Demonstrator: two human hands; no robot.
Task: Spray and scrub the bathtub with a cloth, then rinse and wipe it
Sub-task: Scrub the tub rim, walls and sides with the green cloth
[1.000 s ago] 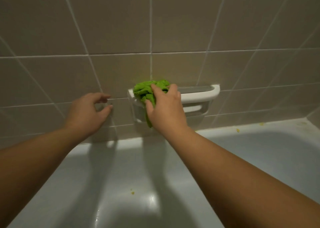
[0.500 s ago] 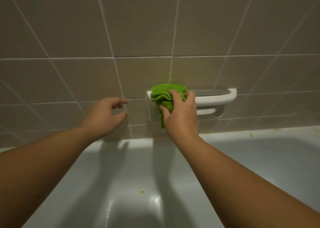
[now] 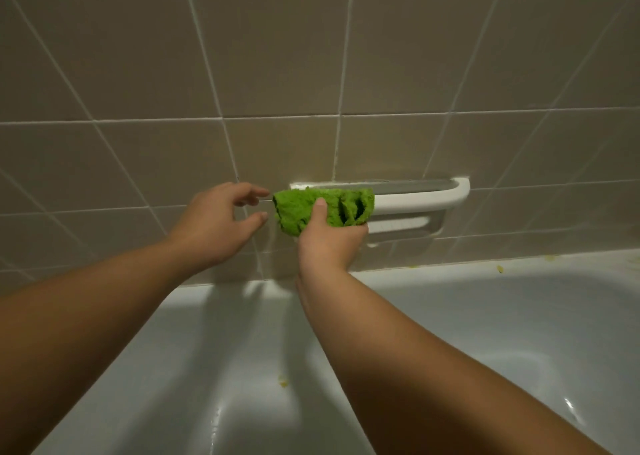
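**Green cloth held at the wall-mounted handle**

Where the white bathtub (image 3: 485,333) curves below, both forearms reach across it. The right hand (image 3: 329,238) grips the green cloth (image 3: 322,209) against the white handle's (image 3: 433,198) left end; the left hand (image 3: 214,222), fingers relaxed and spread, hovers by the tiled wall (image 3: 277,56).

Green cloth (image 3: 313,209) looking nubby, terry-like — bathtub (image 3: 485,333) shining glossy, smooth; wall tiles (image 3: 277,56) appearing matt; soap holder (image 3: 433,198) gleaming — glazed.

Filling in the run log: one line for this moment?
step: wiping wall soap dish | right hand: grips green cloth on dish | left hand: open, near tile | bathtub: yellow specks
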